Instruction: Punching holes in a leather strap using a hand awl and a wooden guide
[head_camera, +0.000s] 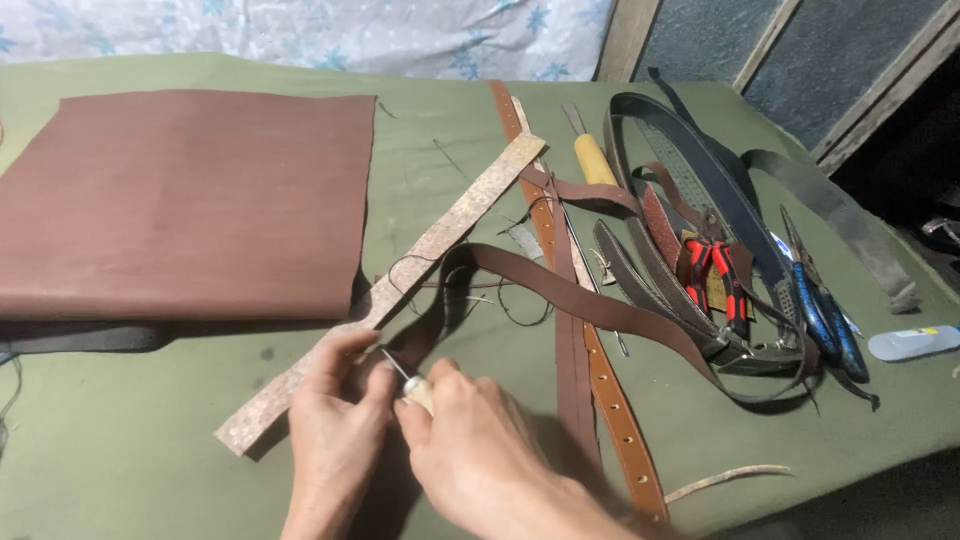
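Note:
My right hand grips an awl by its pale wooden handle, metal point aimed up-left. My left hand pinches the near end of a dark brown leather strap right at the awl's tip. That strap curves away to the right across the green table. Under my left hand lies a long pale mottled strip, running diagonally from near left to far right. Thin dark thread loops around the strap.
A large brown leather sheet lies at far left. Tan punched belts, dark belts, red-handled pliers, blue-handled scissors, a yellow-handled tool and a small white tube crowd the right. The table edge runs near right.

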